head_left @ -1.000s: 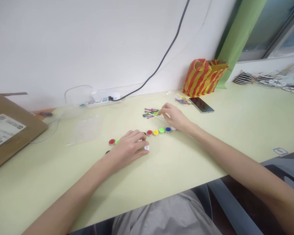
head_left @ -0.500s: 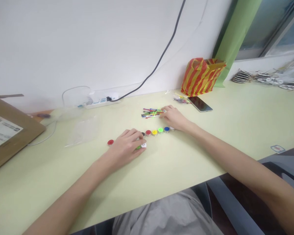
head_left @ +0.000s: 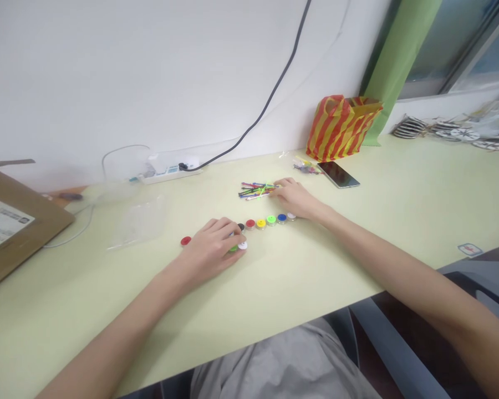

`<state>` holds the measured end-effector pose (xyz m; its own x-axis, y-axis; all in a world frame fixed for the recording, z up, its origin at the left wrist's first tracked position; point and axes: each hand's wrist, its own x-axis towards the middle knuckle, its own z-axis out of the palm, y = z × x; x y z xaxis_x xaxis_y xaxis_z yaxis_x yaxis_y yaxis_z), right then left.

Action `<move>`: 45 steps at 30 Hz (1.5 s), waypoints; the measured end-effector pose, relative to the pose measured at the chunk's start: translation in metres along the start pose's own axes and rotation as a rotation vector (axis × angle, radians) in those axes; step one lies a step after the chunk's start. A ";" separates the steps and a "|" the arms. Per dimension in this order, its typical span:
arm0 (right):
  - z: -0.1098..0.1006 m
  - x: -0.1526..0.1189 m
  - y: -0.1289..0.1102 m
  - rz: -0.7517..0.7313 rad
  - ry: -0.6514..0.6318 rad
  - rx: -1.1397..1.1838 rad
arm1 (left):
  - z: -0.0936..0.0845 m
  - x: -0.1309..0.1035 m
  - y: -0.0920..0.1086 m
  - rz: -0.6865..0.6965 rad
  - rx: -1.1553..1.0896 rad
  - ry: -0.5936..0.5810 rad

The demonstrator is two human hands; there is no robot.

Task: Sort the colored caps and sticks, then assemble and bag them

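My left hand (head_left: 213, 244) rests palm down over several small round-lidded pots, with its fingers curled round a white-lidded pot (head_left: 242, 245) and a green-lidded one (head_left: 233, 248). Left of it sits a red-lidded pot (head_left: 186, 241). A row runs right from its fingertips: black (head_left: 241, 226), red (head_left: 250, 224), yellow (head_left: 261, 223), green (head_left: 271, 220), blue (head_left: 281, 218) and white (head_left: 291, 215). My right hand (head_left: 291, 197) has its fingertips closed at the right end of a tied bundle of coloured thin sticks (head_left: 256, 191).
A dark phone (head_left: 339, 174), a small plastic packet (head_left: 306, 166) and a striped bag (head_left: 343, 128) stand behind on the right. A power strip (head_left: 170, 173), clear plastic bag (head_left: 137, 224) and cardboard box (head_left: 20, 233) are on the left.
The view has shifted slightly, moving everything a little up and left in the picture. Both hands stay at the same objects.
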<state>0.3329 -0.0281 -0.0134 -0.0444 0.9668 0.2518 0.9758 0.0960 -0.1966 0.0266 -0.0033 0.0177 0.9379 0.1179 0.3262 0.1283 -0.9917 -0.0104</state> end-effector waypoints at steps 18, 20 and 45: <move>0.001 0.004 0.005 -0.028 0.083 0.095 | 0.001 -0.002 -0.004 -0.027 0.022 -0.061; 0.001 0.004 0.006 -0.040 0.103 0.109 | 0.002 -0.002 -0.005 -0.029 0.025 -0.062; -0.004 0.007 0.000 -0.204 0.335 0.240 | 0.005 0.002 0.004 -0.070 -0.066 -0.018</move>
<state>0.3338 -0.0225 -0.0077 -0.1205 0.7961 0.5931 0.8751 0.3672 -0.3151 0.0309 -0.0063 0.0132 0.9331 0.1874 0.3070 0.1727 -0.9821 0.0748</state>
